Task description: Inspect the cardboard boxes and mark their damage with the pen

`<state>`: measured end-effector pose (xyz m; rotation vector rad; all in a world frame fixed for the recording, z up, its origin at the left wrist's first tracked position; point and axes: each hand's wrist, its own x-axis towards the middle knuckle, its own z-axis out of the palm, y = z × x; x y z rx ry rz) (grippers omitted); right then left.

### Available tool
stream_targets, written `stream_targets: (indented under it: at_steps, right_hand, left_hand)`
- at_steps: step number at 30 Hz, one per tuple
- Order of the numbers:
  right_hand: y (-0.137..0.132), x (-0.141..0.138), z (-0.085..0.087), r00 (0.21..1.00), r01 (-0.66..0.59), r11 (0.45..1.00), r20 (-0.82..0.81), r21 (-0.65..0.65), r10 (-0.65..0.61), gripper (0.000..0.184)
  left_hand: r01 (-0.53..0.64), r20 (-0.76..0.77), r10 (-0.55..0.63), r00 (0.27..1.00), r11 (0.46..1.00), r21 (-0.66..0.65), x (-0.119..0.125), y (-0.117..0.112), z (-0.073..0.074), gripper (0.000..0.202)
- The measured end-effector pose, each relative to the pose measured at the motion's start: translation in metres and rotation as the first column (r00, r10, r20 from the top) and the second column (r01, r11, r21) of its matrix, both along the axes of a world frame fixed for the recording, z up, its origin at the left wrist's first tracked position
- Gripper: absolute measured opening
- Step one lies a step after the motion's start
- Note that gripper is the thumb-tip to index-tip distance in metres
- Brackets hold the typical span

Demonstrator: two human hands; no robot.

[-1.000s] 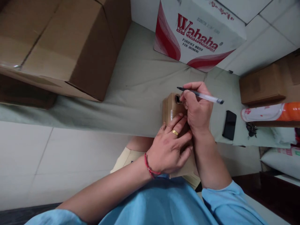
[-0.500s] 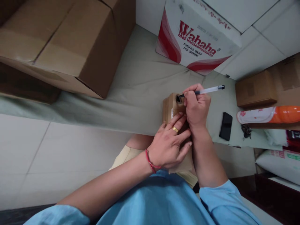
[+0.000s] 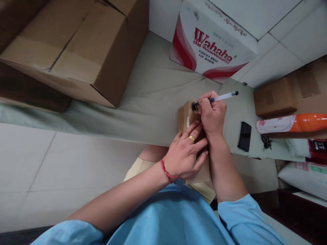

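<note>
A small brown cardboard box rests at the front edge of the cloth-covered surface and reaches back over my lap. My right hand is closed around a pen with a clear barrel and a black end. The pen's tip touches a dark scribbled patch near the box's far end. Flat on top of the box lies my left hand, fingers spread, with a gold ring and a red string bracelet. It hides much of the box's upper face, and a small white label shows beside its fingertips.
Large cardboard boxes stand at the left, and a Wahaha water carton leans at the back wall. To the right are a black phone, keys, an orange-and-white bottle and another brown box.
The view has shifted slightly. The pen tilts a little differently in my right hand, its tip still at the dark patch. My left hand stays in place on the box.
</note>
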<state>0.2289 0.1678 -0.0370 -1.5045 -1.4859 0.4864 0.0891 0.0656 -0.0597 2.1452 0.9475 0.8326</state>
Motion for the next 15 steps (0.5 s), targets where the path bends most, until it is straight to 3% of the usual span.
stream_targets:
  at_steps: [9, 15]
  right_hand:
    - [-0.0021, -0.0043, 0.006, 1.0, 0.019, 1.0, 0.002, -0.016, -0.019, 0.021]
    - [-0.0065, -0.0047, 0.0096, 0.988, 0.12, 0.99, 0.091, 0.073, -0.127, 0.023]
  left_hand:
    - [0.009, -0.02, -0.009, 1.0, 1.0, -0.017, 0.0004, 0.0006, 0.0023, 0.034]
    - [-0.004, 0.011, 0.004, 1.0, 1.0, -0.005, 0.0009, -0.0002, 0.0003, 0.035]
